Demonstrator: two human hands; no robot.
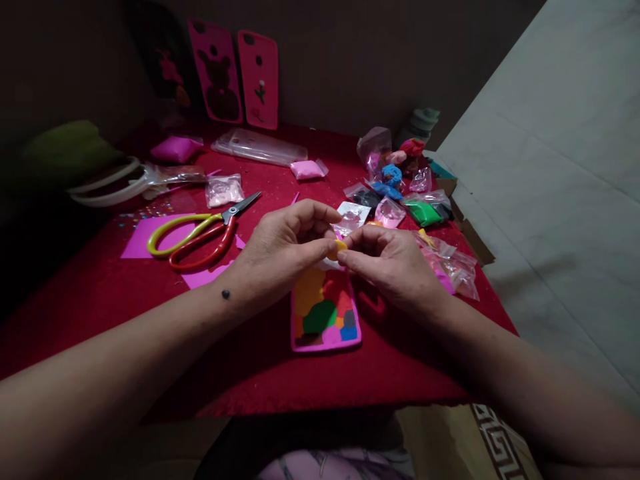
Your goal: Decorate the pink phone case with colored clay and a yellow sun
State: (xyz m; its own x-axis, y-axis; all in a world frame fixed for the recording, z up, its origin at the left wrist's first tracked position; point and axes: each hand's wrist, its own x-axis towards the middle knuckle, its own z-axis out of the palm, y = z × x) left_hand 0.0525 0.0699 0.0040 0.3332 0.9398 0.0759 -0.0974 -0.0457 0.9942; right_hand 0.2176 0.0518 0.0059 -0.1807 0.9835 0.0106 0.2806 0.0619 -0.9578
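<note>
Between the fingertips of my left hand (pixel 295 243) and my right hand (pixel 387 260) is a small flat piece of yellow clay (pixel 338 250). Both hands pinch it from either side, thumbs toward me. Just beneath them lies a phone case (pixel 326 346) with a pink rim, its lower part covered in patches of yellow, red, green, orange, blue, grey and pink clay. My hands hide much of the case's upper end.
Scissors (pixel 205 233) with yellow and red handles lie left on pink sheets (pixel 135 240). Bags of coloured clay (pixel 423 212) cluster at the right. Clear cases (pixel 260 147) lie behind. Two decorated pink cases (pixel 259 80) lean at the back. A red cloth (pixel 240 373) covers the table.
</note>
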